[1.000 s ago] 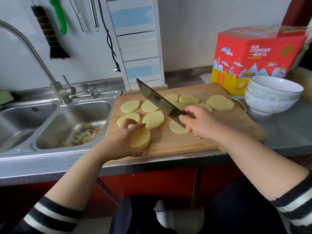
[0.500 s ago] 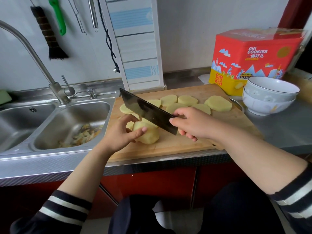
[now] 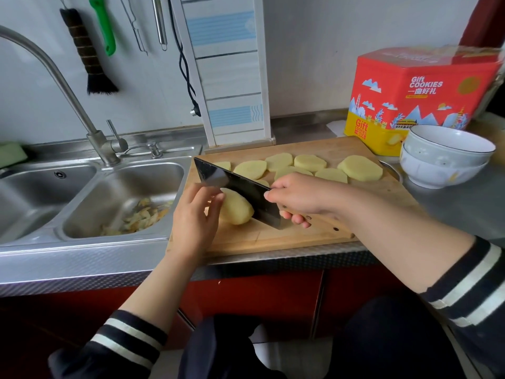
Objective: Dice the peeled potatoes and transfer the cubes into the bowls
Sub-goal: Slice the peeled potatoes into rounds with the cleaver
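On the wooden cutting board [image 3: 300, 236] lies a stack of yellow potato slices [image 3: 236, 207] near the front left. My left hand [image 3: 196, 212] holds this stack from the left, fingers curled onto its top. My right hand [image 3: 297, 196] grips the wooden handle of a dark cleaver [image 3: 237, 188], whose blade rests against the stack's right side and slants up to the left. Several more potato slices [image 3: 310, 162] lie spread over the back of the board. Two stacked white bowls [image 3: 445, 154] stand to the right of the board.
A double steel sink [image 3: 123, 203] with peelings in its right basin lies left of the board, with a tall tap [image 3: 54, 75] behind. A red and yellow cookie tin [image 3: 415, 97] stands at the back right. Utensils hang on the wall.
My left hand has gathered slices into a stack at the board's front left. The cleaver has swung left and come down against that stack.
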The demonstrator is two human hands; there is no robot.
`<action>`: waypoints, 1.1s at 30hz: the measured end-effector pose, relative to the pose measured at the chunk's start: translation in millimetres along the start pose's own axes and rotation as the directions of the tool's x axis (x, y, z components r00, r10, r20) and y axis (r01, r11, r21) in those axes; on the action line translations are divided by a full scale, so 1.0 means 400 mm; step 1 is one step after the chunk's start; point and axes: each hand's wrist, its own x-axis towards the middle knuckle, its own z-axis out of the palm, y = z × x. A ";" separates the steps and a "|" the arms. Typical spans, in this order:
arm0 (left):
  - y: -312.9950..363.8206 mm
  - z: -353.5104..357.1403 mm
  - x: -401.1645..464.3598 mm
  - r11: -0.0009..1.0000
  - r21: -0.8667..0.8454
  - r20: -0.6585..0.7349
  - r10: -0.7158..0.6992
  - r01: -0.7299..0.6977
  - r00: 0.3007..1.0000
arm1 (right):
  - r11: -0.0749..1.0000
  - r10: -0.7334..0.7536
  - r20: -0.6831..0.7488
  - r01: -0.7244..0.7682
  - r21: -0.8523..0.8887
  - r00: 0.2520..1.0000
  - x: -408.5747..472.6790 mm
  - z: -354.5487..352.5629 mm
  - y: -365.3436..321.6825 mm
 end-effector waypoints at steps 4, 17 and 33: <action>0.005 0.005 -0.018 0.996 0.057 0.005 0.069 -0.069 0.998 | 1.000 0.011 0.004 -0.011 -0.019 1.000 0.008 -0.002 -0.015; 0.022 0.036 0.002 0.937 0.127 -0.099 0.338 -0.325 0.936 | 0.978 0.025 0.039 -0.017 -0.208 0.999 0.016 -0.006 -0.022; 0.021 0.031 0.004 0.951 0.133 -0.128 0.297 -0.280 0.946 | 0.979 0.090 0.048 -0.080 -0.186 0.995 0.012 -0.006 -0.012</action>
